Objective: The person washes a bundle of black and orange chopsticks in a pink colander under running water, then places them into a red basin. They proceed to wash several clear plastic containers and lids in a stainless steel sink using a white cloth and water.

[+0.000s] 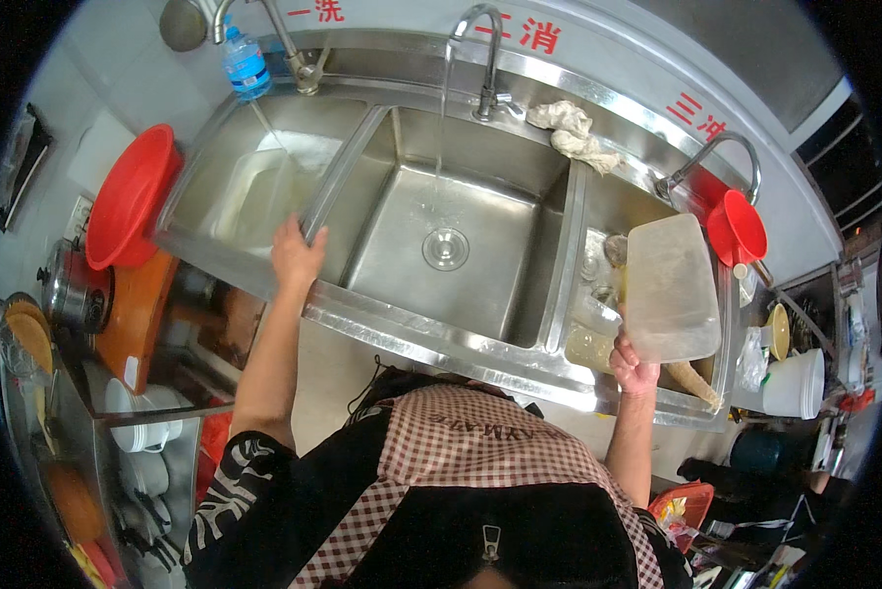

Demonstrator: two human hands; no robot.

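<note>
My right hand grips the lower edge of a translucent plastic container, holding it tilted up over the right basin of a steel three-basin sink. My left hand rests with fingers stretched out at the front rim, by the divider between the left and middle basins. In the left basin's cloudy water lies another translucent container. Water runs from the middle tap into the middle basin, over its round drain. Beneath the held container, a tan tapering thing and clear plastic pieces are partly hidden.
White crumpled cloths lie on the back ledge. A red basin stands at the left, above a wooden board. A blue-labelled bottle is by the left tap; a red scoop is beside the right tap. A white bucket stands further right.
</note>
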